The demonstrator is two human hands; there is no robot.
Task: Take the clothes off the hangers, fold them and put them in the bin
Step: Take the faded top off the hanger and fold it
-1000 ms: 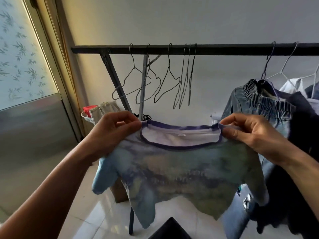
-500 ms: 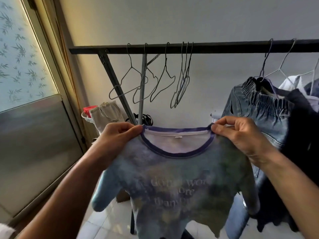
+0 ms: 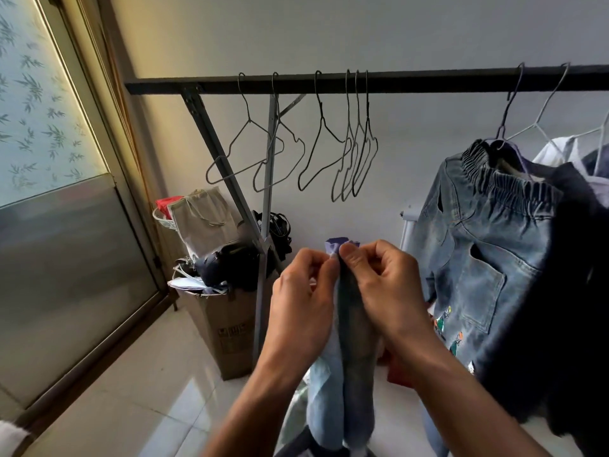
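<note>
A blue-green tie-dye T-shirt (image 3: 346, 374) with a purple collar hangs folded in half lengthwise between my hands, in front of the rack. My left hand (image 3: 301, 301) and my right hand (image 3: 382, 285) meet at its top, each pinching a shoulder edge, fingertips touching. Several bare wire hangers (image 3: 329, 150) hang on the black rail (image 3: 362, 82). At the right, blue jeans (image 3: 478, 242) with an elastic waist and a dark garment (image 3: 573, 291) hang on hangers. A dark edge at the bottom (image 3: 296, 448) is too cut off to identify.
A cardboard box (image 3: 227, 328) stuffed with bags and dark items stands on the tiled floor by the rack's slanted leg (image 3: 217, 146). A frosted sliding door (image 3: 56, 192) fills the left side. White garments (image 3: 560, 153) hang at the far right.
My hands have come together, folding the spread T-shirt in half so its two shoulders meet; it now hangs as a narrow strip.
</note>
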